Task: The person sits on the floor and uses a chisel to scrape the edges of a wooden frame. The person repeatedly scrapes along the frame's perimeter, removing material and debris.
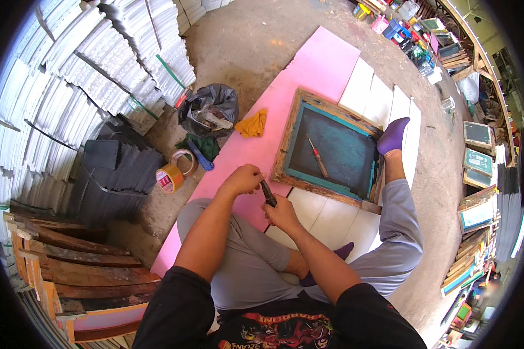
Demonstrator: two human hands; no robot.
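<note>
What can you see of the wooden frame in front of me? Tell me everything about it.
The wooden frame is rectangular, brown, worn and stained, with teal edging around a dark blue-grey panel that looks like mesh. It lies flat across the pink board and white boards. A slim tool with a reddish handle rests on the panel. Your purple-socked right foot is at the frame's right side; whether they touch is unclear.

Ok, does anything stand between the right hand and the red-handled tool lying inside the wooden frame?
Only the near side of the wooden frame lies between the right hand and the red-handled tool; nothing else visible does. That hand holds a dark tool.
</note>
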